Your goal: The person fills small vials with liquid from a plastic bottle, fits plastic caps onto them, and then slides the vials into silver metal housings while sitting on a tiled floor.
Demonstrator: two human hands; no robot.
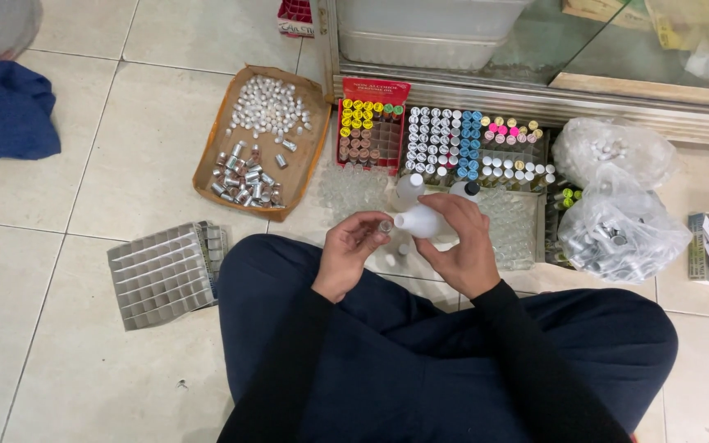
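Landmark: cardboard tray (207,168) of white caps and silver sleeves, on the floor.
Left hand (349,254): right of the tray, pinching a small glass vial (385,226), roughly upright.
Right hand (463,246): further right, wrapped around a white squeeze bottle (422,220); long axis near level, nozzle pointing left at the vial.

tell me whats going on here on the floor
A person sits cross-legged on a tiled floor. The right hand tips a white squeeze bottle toward a small glass vial pinched in the left hand. Ahead lie trays of vials with coloured caps, a cardboard tray of white balls and metal caps, an empty grid divider and two clear plastic bags.
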